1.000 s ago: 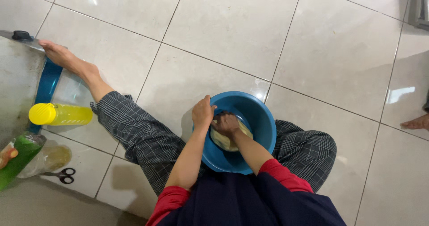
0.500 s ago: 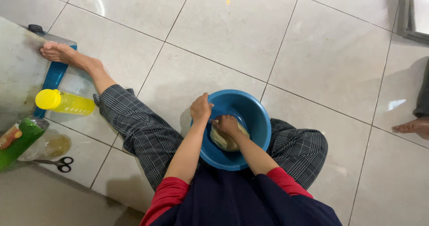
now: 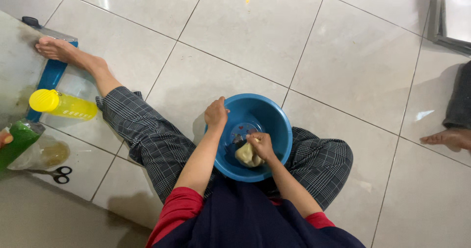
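Observation:
I sit on a tiled floor with a blue plastic bowl (image 3: 267, 118) between my legs. My left hand (image 3: 216, 113) grips the bowl's left rim. Inside the bowl lies a pale lump of dough (image 3: 245, 156), and my right hand (image 3: 261, 145) is closed on its top, pressing into it. Part of the dough is hidden under my fingers. My left leg in checked trousers stretches out to the left.
A yellow bottle (image 3: 61, 105) lies at the left beside a blue-edged board (image 3: 49, 78) under my foot. A green packet (image 3: 17, 142), a clear bag (image 3: 44, 155) and scissors (image 3: 56, 174) lie lower left. Another person's foot (image 3: 449, 139) and a metal tray (image 3: 454, 17) are at the right.
My right hand has shifted lower in the bowl and bunched the dough into a lump. The view has drifted slightly; my left hand stays on the rim.

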